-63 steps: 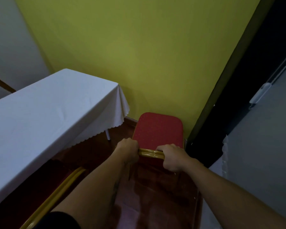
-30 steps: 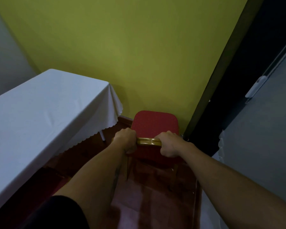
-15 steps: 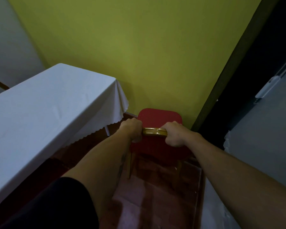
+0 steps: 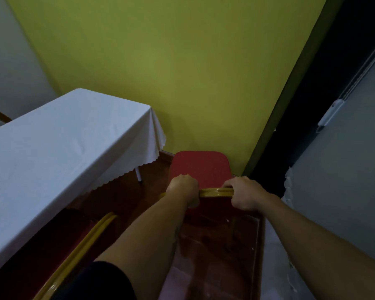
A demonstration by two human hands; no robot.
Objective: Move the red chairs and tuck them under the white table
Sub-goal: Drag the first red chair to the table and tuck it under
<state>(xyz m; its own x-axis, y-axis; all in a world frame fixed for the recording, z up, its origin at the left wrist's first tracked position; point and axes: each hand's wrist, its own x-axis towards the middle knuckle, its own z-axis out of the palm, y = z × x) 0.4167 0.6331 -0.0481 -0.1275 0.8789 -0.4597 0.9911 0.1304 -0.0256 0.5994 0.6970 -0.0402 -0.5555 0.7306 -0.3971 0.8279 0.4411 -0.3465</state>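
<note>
Both hands' grip on gold backrest rail (image 4: 215, 192); red chair (image 4: 200, 166) seat just beyond.

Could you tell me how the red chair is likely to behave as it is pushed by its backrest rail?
The red chair probably moves as one stiff piece, given its gold metal rail. Both hands grip high, so it may tip forward. Its legs could slide easily on the glossy floor.

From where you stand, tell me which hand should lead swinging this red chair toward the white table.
Probably the left hand: it grips the red chair back's table-side end, nearest the white table. The right hand holds the far end.
</note>
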